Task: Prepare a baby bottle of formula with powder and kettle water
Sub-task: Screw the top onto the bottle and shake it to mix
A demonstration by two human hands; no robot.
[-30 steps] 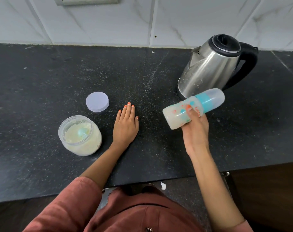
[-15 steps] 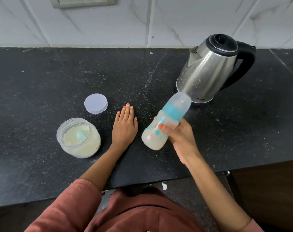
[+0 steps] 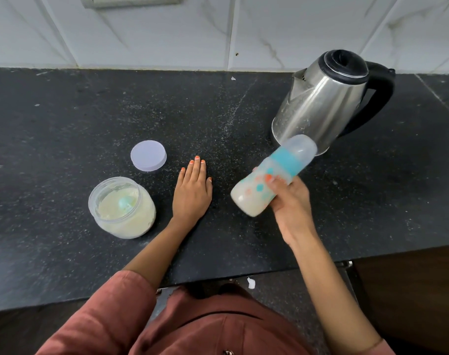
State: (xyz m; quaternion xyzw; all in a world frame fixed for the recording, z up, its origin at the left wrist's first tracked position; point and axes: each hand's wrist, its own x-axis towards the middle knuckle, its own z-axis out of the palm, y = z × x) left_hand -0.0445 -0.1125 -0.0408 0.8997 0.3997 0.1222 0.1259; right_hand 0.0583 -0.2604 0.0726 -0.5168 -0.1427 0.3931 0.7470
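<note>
Black speckled counter [image 3: 64,111], cloudy bottle [image 3: 254,198] with teal collar and orange-teal marks in the right hand [image 3: 290,203], silver kettle [image 3: 320,101] with black handle [image 3: 383,98] beyond it, cream powder jar [image 3: 146,219] and lilac lid [image 3: 148,156] left of the left hand [image 3: 192,193], rust-red sleeve [image 3: 103,311]

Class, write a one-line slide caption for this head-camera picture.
Right hand holds a tilted, capped baby bottle near the kettle; left hand rests flat on the counter near the open powder jar.

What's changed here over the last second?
The right hand kept its grip on the baby bottle and swung it: nearly level a second ago, then base dipped low, now partly raised again. The left hand, powder jar, lid and kettle stayed put.
</note>
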